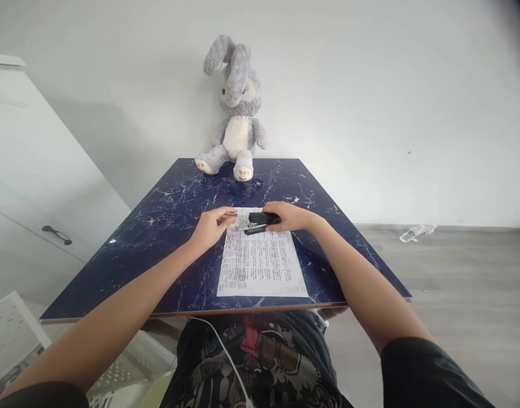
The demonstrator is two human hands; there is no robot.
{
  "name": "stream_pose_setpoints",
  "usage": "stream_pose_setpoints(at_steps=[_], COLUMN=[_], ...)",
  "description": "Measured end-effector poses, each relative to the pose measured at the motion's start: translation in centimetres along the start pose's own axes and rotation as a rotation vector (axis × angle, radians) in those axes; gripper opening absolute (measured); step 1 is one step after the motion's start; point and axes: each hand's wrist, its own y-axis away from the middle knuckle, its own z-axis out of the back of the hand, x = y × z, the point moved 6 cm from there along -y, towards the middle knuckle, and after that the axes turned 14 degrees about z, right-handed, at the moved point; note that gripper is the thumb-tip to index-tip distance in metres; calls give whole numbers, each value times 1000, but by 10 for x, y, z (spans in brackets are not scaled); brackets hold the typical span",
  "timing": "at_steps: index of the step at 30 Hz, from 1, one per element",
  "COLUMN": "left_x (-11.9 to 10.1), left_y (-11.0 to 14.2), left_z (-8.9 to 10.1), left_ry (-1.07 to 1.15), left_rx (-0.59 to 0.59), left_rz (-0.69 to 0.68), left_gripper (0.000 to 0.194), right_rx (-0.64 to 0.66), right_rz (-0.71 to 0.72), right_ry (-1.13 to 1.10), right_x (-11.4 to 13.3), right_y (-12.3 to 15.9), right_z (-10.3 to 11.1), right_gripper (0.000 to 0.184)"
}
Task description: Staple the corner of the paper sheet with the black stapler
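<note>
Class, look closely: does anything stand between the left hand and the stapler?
Nothing visible does. The left hand is just beside the stapler, which the right hand holds over the paper; the rabbit sits behind, out of the way.

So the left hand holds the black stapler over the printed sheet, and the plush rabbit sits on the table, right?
No: in the head view, the right hand holds the black stapler over the printed sheet. The plush rabbit does sit on the table.

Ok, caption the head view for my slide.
Right hand holding a black stapler over a printed sheet, plush rabbit behind.
</note>
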Motion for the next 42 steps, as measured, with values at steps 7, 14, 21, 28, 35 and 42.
stream_pose_setpoints(at_steps=[7,14,21,28,35,42], left_x=[-10,-8,-14,-12,-12,-12], left_y=[8,10,10,7,6,7], left_z=[-9,-16,-18,-20,-21,-17], left_ry=[-70,-85,-115,-151,-188,-169], left_rx=[21,67,60,108,172,75], left_rz=[-42,-8,-55,-46,-97,-117], left_gripper=[21,22,14,15,16,11], right_rx=[14,23,20,10,17,30], right_rz=[-47,-64,-46,-58,-54,-77], right_ry=[-37,-62,-38,-56,-58,-60], right_x=[0,2,1,-2,-3,-3], right_y=[-3,-3,-4,-2,-1,0], right_z=[-4,-4,-4,-5,-6,-7], right_gripper=[15,16,16,14,15,15])
